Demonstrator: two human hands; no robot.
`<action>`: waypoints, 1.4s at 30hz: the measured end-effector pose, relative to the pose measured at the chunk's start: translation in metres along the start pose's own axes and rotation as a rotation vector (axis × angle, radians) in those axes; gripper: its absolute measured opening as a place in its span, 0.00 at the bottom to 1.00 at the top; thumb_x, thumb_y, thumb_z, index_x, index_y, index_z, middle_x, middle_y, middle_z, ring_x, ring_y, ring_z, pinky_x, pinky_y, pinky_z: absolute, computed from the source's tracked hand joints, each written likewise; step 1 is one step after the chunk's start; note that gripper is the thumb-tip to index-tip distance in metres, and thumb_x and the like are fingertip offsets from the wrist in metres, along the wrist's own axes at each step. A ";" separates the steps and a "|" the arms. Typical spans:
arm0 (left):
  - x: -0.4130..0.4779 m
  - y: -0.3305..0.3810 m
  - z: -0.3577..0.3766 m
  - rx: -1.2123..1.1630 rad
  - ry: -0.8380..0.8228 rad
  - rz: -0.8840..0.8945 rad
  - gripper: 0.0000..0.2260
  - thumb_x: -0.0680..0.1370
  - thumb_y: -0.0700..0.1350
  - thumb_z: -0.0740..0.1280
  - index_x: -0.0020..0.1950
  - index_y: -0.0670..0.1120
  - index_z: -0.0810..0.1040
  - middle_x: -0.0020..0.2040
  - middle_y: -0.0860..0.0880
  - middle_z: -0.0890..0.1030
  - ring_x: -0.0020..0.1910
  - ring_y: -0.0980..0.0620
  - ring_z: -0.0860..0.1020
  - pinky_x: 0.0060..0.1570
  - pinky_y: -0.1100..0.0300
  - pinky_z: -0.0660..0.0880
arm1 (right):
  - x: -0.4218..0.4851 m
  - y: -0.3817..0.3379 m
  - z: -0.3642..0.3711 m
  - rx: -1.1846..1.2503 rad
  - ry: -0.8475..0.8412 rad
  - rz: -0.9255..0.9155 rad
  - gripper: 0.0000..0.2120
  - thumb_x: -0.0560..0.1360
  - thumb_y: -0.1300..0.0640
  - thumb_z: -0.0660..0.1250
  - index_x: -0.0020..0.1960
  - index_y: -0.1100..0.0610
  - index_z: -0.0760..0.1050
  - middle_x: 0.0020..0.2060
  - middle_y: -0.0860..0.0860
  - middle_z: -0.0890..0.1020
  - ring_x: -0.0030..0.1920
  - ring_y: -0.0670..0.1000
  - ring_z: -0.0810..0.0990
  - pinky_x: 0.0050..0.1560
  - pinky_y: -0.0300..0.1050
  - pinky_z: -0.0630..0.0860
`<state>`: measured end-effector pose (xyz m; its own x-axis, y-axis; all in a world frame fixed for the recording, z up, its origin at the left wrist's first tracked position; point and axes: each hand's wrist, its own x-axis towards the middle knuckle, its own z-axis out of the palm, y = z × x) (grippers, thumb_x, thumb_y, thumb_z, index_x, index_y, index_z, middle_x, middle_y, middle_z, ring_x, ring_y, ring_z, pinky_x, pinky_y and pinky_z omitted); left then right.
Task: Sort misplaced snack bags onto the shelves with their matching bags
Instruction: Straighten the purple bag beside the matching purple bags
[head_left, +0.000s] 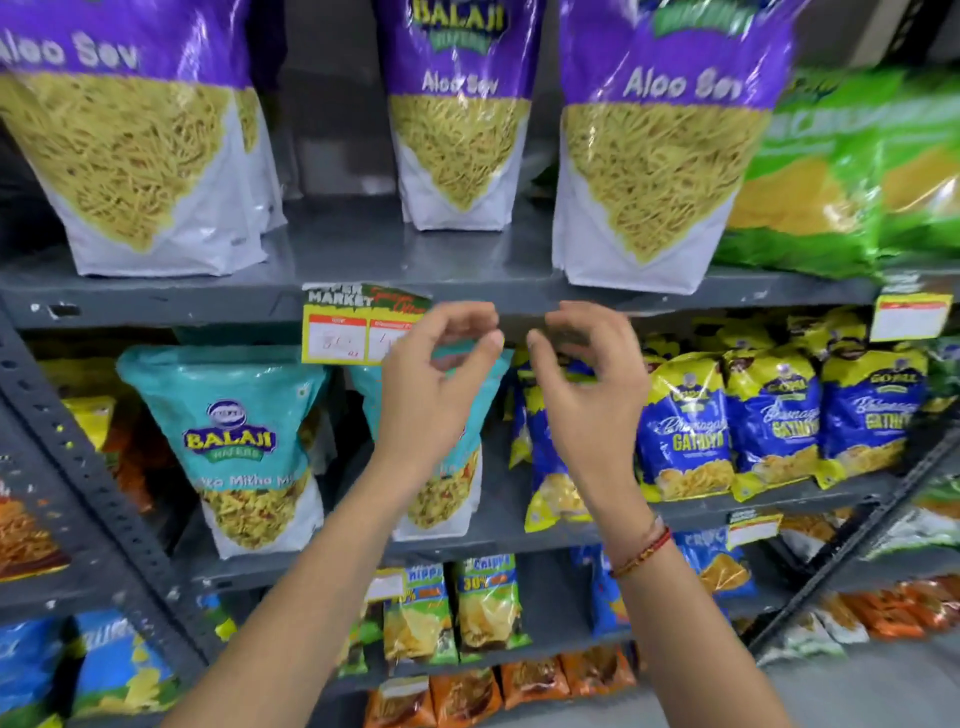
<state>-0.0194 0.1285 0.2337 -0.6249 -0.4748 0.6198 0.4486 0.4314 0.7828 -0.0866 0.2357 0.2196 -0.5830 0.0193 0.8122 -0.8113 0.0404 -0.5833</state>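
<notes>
- My left hand (434, 364) is raised in front of the grey shelf edge (156, 301), fingers loosely curled, thumb and forefinger apart, nothing in it.
- My right hand (587, 369) is level with it, just beside, the two not touching; fingers likewise half-curled and apart, holding nothing. Red thread band (641, 553) on that wrist.
- Upper shelf, above both hands: three purple-and-white Aloo Sev bags, all upright. Left one (135, 150), middle one (460, 124) set further back, right one (660, 156) at the front edge. None touched by either hand.
- Green bag (852, 171) stands just right of the right Aloo Sev bag, on the same shelf; print too blurred to read.
- Yellow price tag (345, 332) hangs from the shelf edge, partly behind my left fingers.
- Middle shelf, behind my hands: teal Balaji bag (234, 447) to the left of my left wrist; a second teal bag (457, 467) mostly hidden by my left hand and forearm.
- Blue-and-yellow Gathiya bags (774, 421) in a row to the right of my right hand; one more blue-and-yellow bag (545, 462) sits between my forearms, partly covered by the right one.
- Lower shelf between my forearms: green-and-yellow chip bags (452, 608), upright.
- Orange bags (498, 691) at the lowest level, blurred.
</notes>
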 end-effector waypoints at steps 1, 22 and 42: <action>0.014 0.012 0.005 -0.015 -0.002 0.042 0.07 0.74 0.39 0.69 0.50 0.48 0.79 0.46 0.53 0.82 0.46 0.61 0.79 0.46 0.68 0.75 | 0.015 -0.006 -0.007 0.012 0.047 -0.028 0.05 0.72 0.64 0.70 0.47 0.62 0.78 0.47 0.54 0.79 0.48 0.51 0.79 0.46 0.45 0.79; 0.129 0.006 0.061 0.044 -0.426 -0.093 0.40 0.64 0.41 0.78 0.72 0.46 0.61 0.68 0.47 0.72 0.66 0.48 0.71 0.67 0.48 0.68 | 0.126 0.037 -0.044 0.062 -0.044 0.327 0.29 0.62 0.39 0.76 0.57 0.48 0.70 0.50 0.44 0.79 0.52 0.45 0.78 0.51 0.40 0.70; 0.141 -0.013 -0.059 0.153 -0.276 -0.186 0.37 0.60 0.45 0.81 0.64 0.55 0.66 0.62 0.51 0.78 0.60 0.52 0.77 0.63 0.49 0.73 | 0.121 0.022 0.061 0.141 -0.376 0.343 0.36 0.63 0.41 0.77 0.64 0.51 0.67 0.54 0.45 0.77 0.54 0.45 0.76 0.42 0.26 0.69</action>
<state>-0.0754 0.0110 0.3146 -0.8450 -0.3403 0.4124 0.2231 0.4766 0.8504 -0.1773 0.1784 0.3048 -0.7707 -0.3533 0.5303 -0.5538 -0.0403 -0.8317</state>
